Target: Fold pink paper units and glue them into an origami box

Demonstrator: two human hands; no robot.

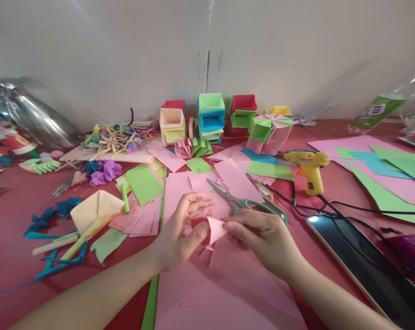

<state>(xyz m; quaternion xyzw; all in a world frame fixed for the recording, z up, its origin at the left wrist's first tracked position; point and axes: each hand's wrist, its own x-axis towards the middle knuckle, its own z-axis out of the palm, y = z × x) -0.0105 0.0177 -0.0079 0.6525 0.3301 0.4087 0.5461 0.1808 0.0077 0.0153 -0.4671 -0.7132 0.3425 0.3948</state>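
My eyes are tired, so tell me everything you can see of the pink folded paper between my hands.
The small pink folded paper has a pale face tapering rightward to a point and a darker, reddish left side. The right hand pinches its tip; the left hand has its thumb at the darker side, partly hiding it. It is held over pink sheets; whether it touches them is unclear.

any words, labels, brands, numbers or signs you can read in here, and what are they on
None can be read for sure.
Green label on the clear bottle at far right: pale marks, too blurred to read.
Red-and-white container at far left: printing, too blurred to read.
Folded pink paper between the hands: no writing visible.
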